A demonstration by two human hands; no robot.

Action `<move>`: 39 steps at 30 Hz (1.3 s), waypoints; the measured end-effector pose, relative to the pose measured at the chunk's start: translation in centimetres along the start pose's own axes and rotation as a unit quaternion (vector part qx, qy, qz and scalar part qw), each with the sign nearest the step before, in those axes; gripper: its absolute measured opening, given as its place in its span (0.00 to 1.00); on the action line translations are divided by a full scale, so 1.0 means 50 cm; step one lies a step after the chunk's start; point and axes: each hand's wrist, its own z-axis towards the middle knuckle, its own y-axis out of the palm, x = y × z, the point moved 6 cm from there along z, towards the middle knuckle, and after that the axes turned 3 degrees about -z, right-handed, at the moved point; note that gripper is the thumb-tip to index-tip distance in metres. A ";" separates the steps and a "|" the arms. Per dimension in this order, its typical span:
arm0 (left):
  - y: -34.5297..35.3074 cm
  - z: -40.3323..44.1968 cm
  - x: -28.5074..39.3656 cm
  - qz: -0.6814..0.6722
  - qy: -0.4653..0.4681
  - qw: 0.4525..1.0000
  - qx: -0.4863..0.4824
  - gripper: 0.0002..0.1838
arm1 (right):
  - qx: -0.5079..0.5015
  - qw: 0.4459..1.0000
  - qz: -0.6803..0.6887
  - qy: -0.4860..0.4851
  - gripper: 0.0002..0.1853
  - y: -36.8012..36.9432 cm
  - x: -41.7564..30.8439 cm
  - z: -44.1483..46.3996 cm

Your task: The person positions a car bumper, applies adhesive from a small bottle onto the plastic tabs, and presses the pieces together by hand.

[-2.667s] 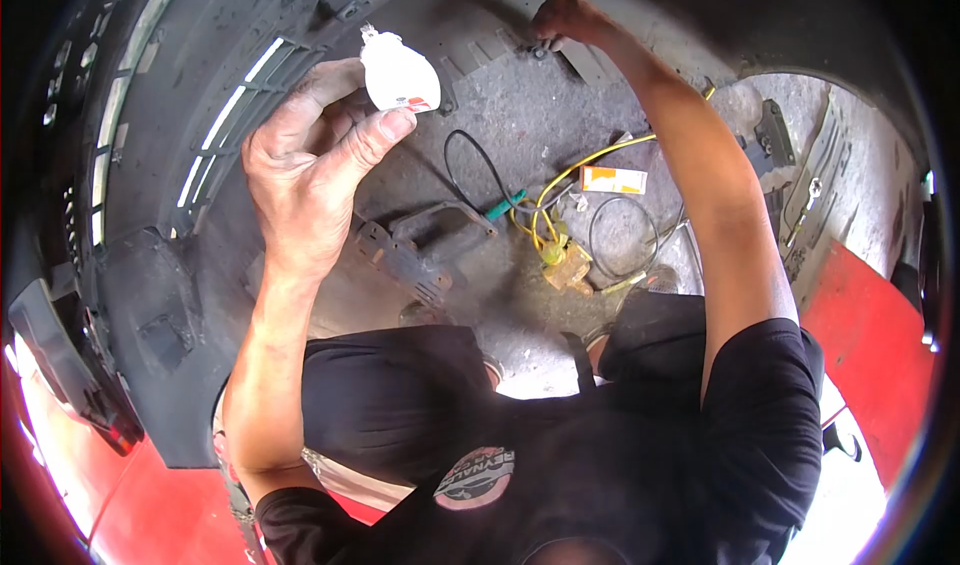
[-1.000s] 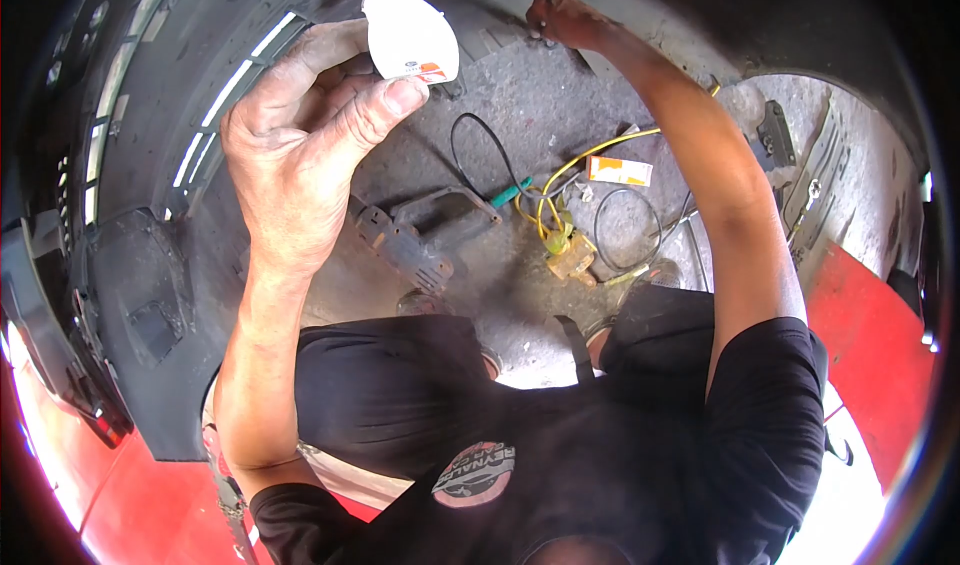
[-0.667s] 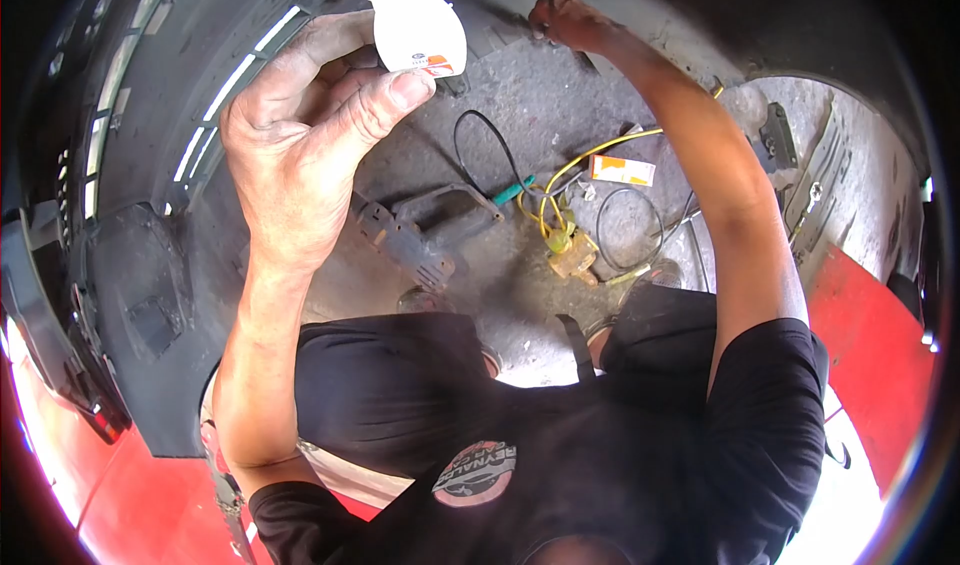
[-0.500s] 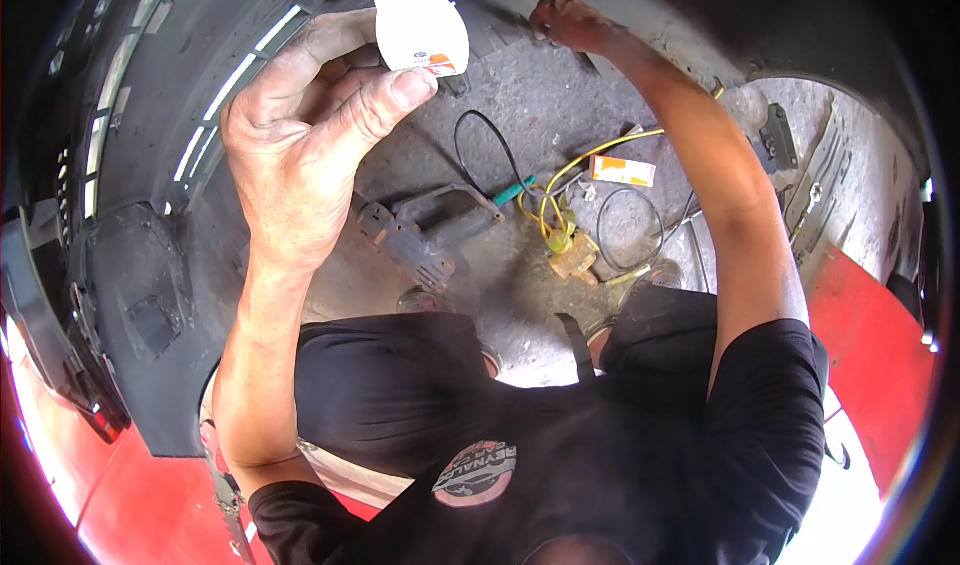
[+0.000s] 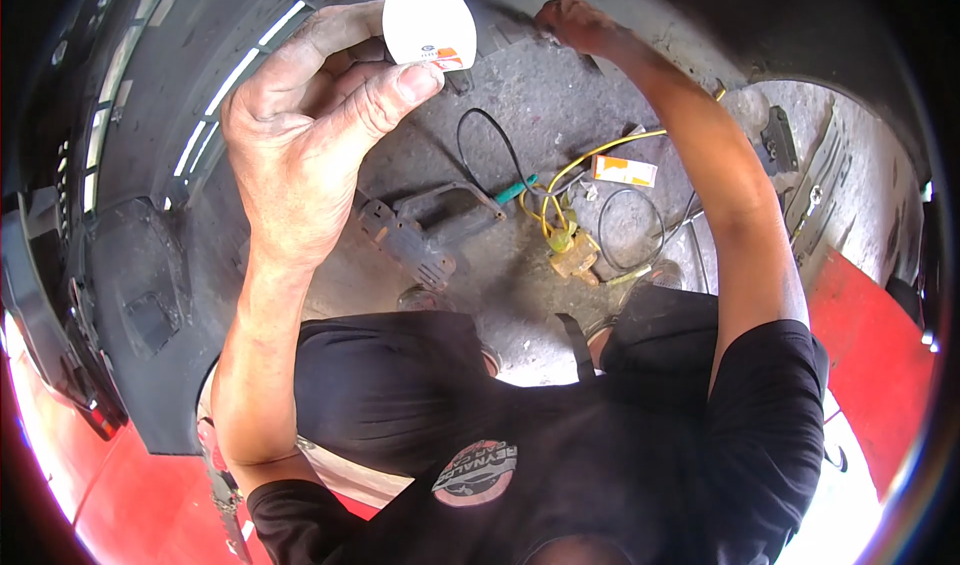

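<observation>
My left hand (image 5: 310,125) is raised at the upper left, its thumb and fingers pinching a small white bottle (image 5: 428,20). An orange-and-white label with dark print shows near the bottle's lower edge; much of its surface is overexposed. My right hand (image 5: 580,27) reaches to the top of the view, beside a large dark plastic panel (image 5: 660,0). Its fingers are curled in, and whatever they may grip is hidden.
On the concrete floor lie an orange-and-white box (image 5: 624,171), a yellow cord (image 5: 600,149), a tan block-shaped piece (image 5: 575,257), a green-handled tool (image 5: 515,190) and a dark bracket (image 5: 450,215). Dark panels curve around the left side. A red panel (image 5: 865,335) stands at right.
My left hand and the white bottle have shifted slightly to the right. My right hand has barely moved and its fingers remain curled.
</observation>
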 end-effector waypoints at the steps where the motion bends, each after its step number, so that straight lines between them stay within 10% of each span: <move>1: 0.000 0.000 -0.001 0.002 -0.003 1.000 -0.001 0.29 | -0.013 0.999 -0.050 0.008 0.17 0.008 0.004 0.001; 39: 0.007 0.003 -0.001 -0.017 0.016 1.000 -0.002 0.27 | 0.003 0.993 0.064 0.099 0.15 0.038 0.059 -0.023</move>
